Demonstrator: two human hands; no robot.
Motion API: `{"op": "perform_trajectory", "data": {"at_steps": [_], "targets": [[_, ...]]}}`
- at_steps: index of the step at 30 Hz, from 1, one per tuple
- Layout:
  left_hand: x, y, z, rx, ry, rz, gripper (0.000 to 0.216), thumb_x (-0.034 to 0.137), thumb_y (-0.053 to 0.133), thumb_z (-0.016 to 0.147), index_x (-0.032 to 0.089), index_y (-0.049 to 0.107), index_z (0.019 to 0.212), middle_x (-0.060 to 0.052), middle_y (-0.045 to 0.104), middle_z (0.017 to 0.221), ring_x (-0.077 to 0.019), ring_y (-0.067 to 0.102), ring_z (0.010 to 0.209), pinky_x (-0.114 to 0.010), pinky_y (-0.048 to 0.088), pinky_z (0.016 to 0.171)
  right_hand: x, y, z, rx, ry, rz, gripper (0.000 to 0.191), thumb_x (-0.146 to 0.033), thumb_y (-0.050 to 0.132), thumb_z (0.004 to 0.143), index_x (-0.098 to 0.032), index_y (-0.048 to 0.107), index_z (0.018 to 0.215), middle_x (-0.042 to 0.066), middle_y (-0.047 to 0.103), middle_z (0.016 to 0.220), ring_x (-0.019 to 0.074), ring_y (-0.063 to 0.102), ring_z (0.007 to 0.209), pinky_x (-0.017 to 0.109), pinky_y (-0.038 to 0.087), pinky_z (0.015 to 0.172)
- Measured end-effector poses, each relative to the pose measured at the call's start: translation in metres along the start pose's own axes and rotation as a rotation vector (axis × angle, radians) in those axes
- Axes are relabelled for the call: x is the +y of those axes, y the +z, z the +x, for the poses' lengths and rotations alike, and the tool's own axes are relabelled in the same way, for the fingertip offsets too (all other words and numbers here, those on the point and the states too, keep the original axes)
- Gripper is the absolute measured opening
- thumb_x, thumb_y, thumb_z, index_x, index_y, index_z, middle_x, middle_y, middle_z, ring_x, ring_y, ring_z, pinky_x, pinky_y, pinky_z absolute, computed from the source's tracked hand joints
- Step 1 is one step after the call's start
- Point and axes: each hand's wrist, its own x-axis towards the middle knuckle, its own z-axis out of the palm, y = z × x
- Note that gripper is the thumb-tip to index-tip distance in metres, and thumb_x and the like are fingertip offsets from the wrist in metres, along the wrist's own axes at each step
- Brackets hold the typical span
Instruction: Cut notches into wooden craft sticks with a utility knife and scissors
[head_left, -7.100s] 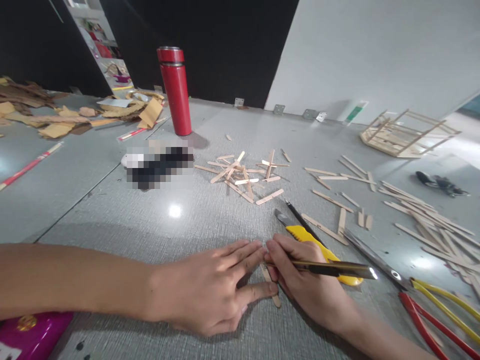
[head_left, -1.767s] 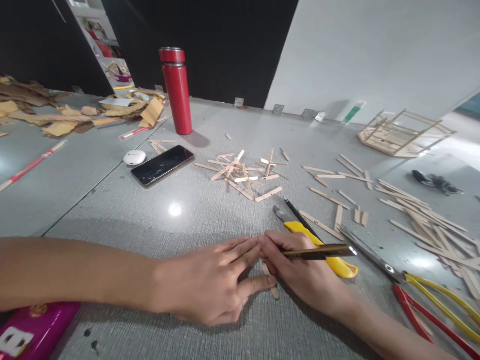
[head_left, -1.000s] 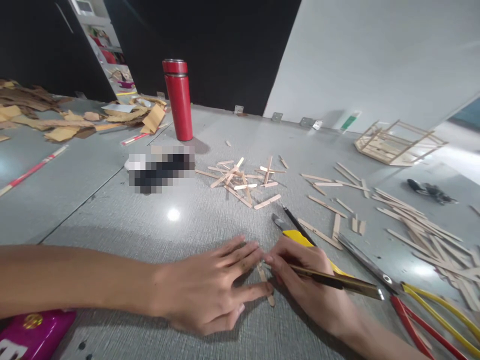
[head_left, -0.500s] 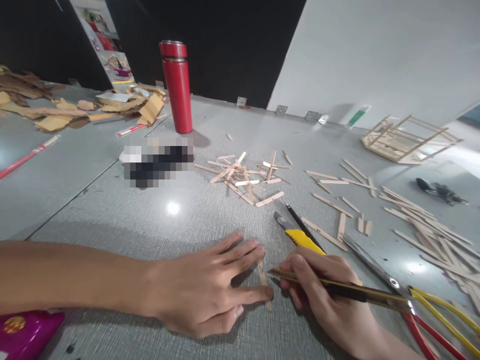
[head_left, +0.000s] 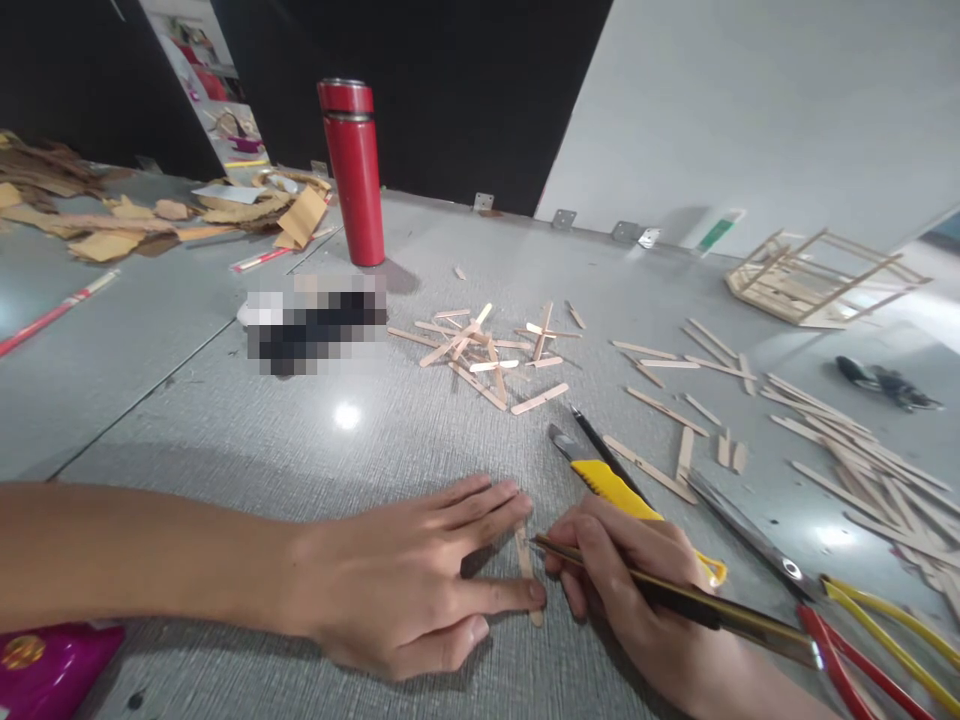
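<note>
left hand [head_left: 405,600]: fingers spread flat, pinning craft stick [head_left: 523,555] to table [head_left: 375,445]
right hand [head_left: 637,600]: fingers wrapped round slim utility knife [head_left: 720,615], tip at stick

Two bare forearms, no sleeves, watch or rings; left hand [head_left: 405,590] and right hand [head_left: 637,590] ungloved.

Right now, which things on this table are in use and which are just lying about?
In use: left hand pinning the wooden stick; right hand holding the slim cutter at it.
Lying about: yellow knife, red flask, stick pile, stick frame, pliers, cardboard scraps.
</note>
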Motion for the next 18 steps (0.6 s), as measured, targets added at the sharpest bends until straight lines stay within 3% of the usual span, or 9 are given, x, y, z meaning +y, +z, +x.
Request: {"op": "perform_trajectory", "data": {"at_steps": [11, 18], "targets": [[0.0007, 0.0009, 0.0018, -0.003, -0.011, 0.024, 0.053, 0.025, 0.051, 0.103, 0.020, 0.050, 0.156, -0.022, 0.032, 0.169, -0.0370, 0.023, 0.159, -0.054, 0.025, 0.130, 0.0008, 0.0054, 0.0048, 0.022, -0.004, -0.050, 0.044, -0.039, 0.039, 0.112, -0.023, 0.058, 0.076, -0.006, 0.060, 0.052, 0.0114, 0.059, 0.045, 0.024, 0.047, 0.052], [-0.0002, 0.0020, 0.0018, 0.031, 0.002, 0.033, 0.053, 0.024, 0.055, 0.101, 0.018, 0.054, 0.154, -0.021, 0.033, 0.169, -0.0374, 0.027, 0.158, -0.052, 0.024, 0.131, 0.0019, 0.0037, 0.0041, -0.016, -0.046, -0.149, 0.042, -0.035, 0.039, 0.112, -0.025, 0.049, 0.073, -0.006, 0.054, 0.056, 0.0113, 0.054, 0.046, 0.025, 0.043, 0.050]]}}
